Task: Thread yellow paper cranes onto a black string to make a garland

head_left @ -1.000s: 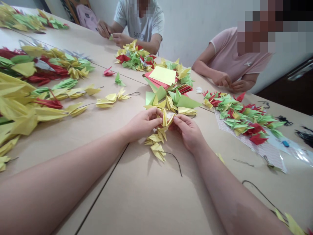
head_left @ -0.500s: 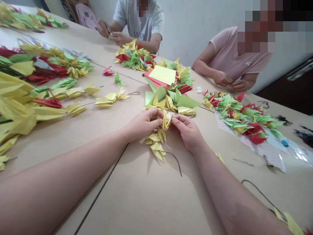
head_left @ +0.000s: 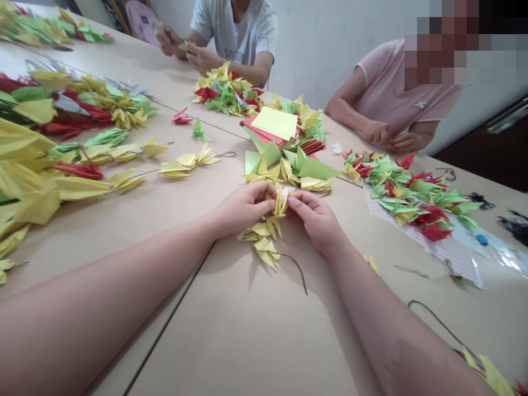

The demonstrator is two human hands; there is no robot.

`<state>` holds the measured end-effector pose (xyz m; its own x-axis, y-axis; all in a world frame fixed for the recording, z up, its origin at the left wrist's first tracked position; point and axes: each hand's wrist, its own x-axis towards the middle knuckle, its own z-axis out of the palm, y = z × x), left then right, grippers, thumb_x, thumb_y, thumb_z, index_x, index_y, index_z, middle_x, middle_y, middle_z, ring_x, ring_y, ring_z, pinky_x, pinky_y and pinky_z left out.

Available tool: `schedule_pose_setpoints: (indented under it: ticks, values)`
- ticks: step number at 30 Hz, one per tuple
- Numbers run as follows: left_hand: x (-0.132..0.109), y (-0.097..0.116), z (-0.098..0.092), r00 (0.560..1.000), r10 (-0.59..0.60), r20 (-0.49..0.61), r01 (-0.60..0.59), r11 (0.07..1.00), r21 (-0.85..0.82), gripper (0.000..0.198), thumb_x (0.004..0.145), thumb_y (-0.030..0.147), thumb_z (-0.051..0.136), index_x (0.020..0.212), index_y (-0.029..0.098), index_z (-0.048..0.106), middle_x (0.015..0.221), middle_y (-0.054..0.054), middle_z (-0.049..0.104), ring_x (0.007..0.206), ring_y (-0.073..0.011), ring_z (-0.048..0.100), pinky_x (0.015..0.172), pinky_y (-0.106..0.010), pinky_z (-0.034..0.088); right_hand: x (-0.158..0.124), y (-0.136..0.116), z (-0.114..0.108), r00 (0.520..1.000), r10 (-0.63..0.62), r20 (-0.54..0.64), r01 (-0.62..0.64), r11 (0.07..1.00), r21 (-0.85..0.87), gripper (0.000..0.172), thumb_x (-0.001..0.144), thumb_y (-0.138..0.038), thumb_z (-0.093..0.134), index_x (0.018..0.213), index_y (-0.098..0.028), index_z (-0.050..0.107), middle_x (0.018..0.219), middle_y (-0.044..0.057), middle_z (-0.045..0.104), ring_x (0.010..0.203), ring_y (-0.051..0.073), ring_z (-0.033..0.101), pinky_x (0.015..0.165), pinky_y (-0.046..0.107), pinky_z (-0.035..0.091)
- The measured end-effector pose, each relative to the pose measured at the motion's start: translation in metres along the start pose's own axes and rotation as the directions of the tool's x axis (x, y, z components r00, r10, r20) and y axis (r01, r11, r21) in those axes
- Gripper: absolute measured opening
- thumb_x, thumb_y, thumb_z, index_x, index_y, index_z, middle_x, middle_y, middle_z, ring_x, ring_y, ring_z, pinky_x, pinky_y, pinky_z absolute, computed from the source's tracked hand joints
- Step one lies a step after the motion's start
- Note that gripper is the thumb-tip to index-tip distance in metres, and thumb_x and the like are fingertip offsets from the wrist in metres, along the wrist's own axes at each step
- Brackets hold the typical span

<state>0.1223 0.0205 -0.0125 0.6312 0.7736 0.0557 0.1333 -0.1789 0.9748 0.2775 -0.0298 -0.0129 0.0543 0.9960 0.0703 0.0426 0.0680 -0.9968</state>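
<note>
Between my two hands is a yellow paper crane (head_left: 281, 202), upright, with folded points. My left hand (head_left: 243, 208) pinches it from the left with thumb and forefinger. From the other side my right hand (head_left: 315, 220) closes on its right edge. Below it hang more yellow cranes (head_left: 265, 247) in a string, lying on the table. A dark cord (head_left: 296, 268) trails from the lowest one toward me. Just beyond my fingers sit yellow folded cranes (head_left: 264, 171) and green folded paper (head_left: 313, 168).
A stack of square paper (head_left: 275, 123) lies ahead. Heaps of coloured cranes stand at the left (head_left: 37, 181), far middle (head_left: 226, 91) and right (head_left: 416, 192). Black cords (head_left: 513, 225) lie at the right edge. Two people sit across the table, their hands (head_left: 200, 58) busy with small pieces.
My hands stay almost in place on the yellow crane. Across the table, the person in the pale blue shirt has moved their hands slightly apart and up.
</note>
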Motion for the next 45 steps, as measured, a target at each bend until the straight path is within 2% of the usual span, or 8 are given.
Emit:
schedule_pose_setpoints:
  ticks: [15, 26, 31, 36, 40, 43, 45]
  values:
    - [0.0005, -0.0002, 0.0, 1.0, 0.009, 0.003, -0.009, 1.0, 0.017, 0.007, 0.072, 0.022, 0.05, 0.078, 0.018, 0.052, 0.066, 0.002, 0.053, 0.059, -0.0096, 0.049, 0.052, -0.02, 0.038, -0.0002, 0.0006, -0.0009, 0.999, -0.02, 0.027, 0.022, 0.996, -0.082, 0.017, 0.074, -0.035, 0.057, 0.067, -0.02, 0.059, 0.064, -0.003, 0.056, 0.062, 0.011, 0.049, 0.063, 0.024, 0.041]
    - [0.0007, -0.0001, 0.0001, 1.0, 0.01, -0.006, -0.01, 0.999, 0.038, 0.007, 0.073, 0.023, 0.05, 0.076, 0.018, 0.052, 0.064, 0.002, 0.053, 0.058, -0.01, 0.05, 0.051, -0.02, 0.038, 0.0006, 0.0024, -0.0009, 1.0, -0.017, 0.024, 0.019, 0.998, -0.066, 0.017, 0.073, -0.036, 0.058, 0.067, -0.02, 0.059, 0.065, -0.003, 0.057, 0.062, 0.01, 0.049, 0.064, 0.024, 0.041]
    - [0.0015, -0.0023, -0.0001, 1.0, 0.021, -0.013, -0.02, 0.999, 0.04, 0.008, 0.074, 0.025, 0.049, 0.079, 0.019, 0.05, 0.065, 0.002, 0.054, 0.058, -0.01, 0.051, 0.052, -0.02, 0.039, -0.0009, -0.0003, 0.0009, 1.0, -0.004, -0.027, 0.004, 1.0, 0.013, 0.016, 0.069, -0.036, 0.062, 0.065, -0.021, 0.059, 0.061, -0.004, 0.056, 0.06, 0.01, 0.05, 0.063, 0.024, 0.043]
    - [0.0016, -0.0008, -0.0005, 1.0, 0.013, -0.011, -0.014, 0.999, -0.05, 0.008, 0.075, 0.023, 0.049, 0.081, 0.018, 0.049, 0.064, 0.002, 0.053, 0.056, -0.0088, 0.05, 0.052, -0.02, 0.039, -0.001, 0.0009, 0.0, 0.997, -0.018, -0.081, 0.02, 0.999, 0.028, 0.016, 0.069, -0.037, 0.063, 0.067, -0.021, 0.06, 0.061, -0.004, 0.055, 0.058, 0.009, 0.05, 0.062, 0.024, 0.044]
    - [0.001, 0.0027, -0.0001, 0.999, -0.005, -0.045, 0.001, 0.996, -0.088, 0.007, 0.075, 0.021, 0.049, 0.082, 0.018, 0.047, 0.064, 0.002, 0.053, 0.056, -0.0084, 0.049, 0.052, -0.019, 0.04, -0.001, 0.002, -0.0018, 0.996, -0.023, -0.085, 0.031, 0.995, 0.09, 0.009, 0.069, -0.03, 0.064, 0.073, -0.022, 0.061, 0.066, -0.004, 0.058, 0.061, 0.009, 0.052, 0.063, 0.023, 0.044]
    - [0.0008, 0.003, 0.0003, 0.996, 0.003, -0.094, -0.006, 1.0, -0.026, 0.01, 0.075, 0.021, 0.049, 0.084, 0.018, 0.047, 0.063, 0.002, 0.053, 0.057, -0.0091, 0.05, 0.052, -0.02, 0.04, -0.0012, 0.0017, -0.003, 0.997, -0.03, -0.065, 0.038, 0.992, 0.123, 0.006, 0.066, -0.018, 0.063, 0.071, -0.022, 0.061, 0.067, -0.004, 0.058, 0.06, 0.007, 0.051, 0.06, 0.021, 0.042]
    - [0.0009, 0.0022, 0.0005, 0.991, 0.022, -0.129, -0.019, 1.0, 0.024, 0.011, 0.075, 0.021, 0.049, 0.085, 0.018, 0.048, 0.062, 0.003, 0.051, 0.056, -0.0092, 0.049, 0.051, -0.02, 0.04, -0.0014, 0.0017, -0.004, 0.998, -0.036, -0.052, 0.041, 0.994, 0.101, 0.009, 0.065, -0.013, 0.06, 0.069, -0.021, 0.061, 0.06, -0.005, 0.055, 0.055, 0.007, 0.048, 0.054, 0.019, 0.039]
